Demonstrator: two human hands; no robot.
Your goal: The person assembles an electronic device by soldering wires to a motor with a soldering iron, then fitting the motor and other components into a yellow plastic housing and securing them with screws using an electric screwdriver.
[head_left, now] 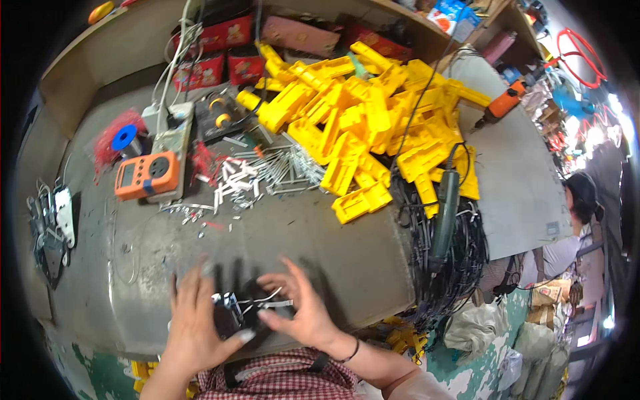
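Observation:
At the table's near edge lies a small dark assembly (228,312) with shiny metal parts and thin white leads (275,304). My left hand (195,327) is just left of it, fingers spread, thumb reaching across in front. From the other side my right hand (301,308) curves around the leads, its thumb and fingers apart. The leads run into the gap between them; whether a fingertip touches one, I cannot make out. Part of the assembly is in shadow and hidden by my left hand.
Yellow plastic housings (360,120) are heaped at the back. White sleeves and metal strips (240,180) lie beside an orange meter (148,176) and a solder spool (127,140). A green-handled tool (445,220) hangs over black cables (433,280) at right. Another person (580,200) sits farther right.

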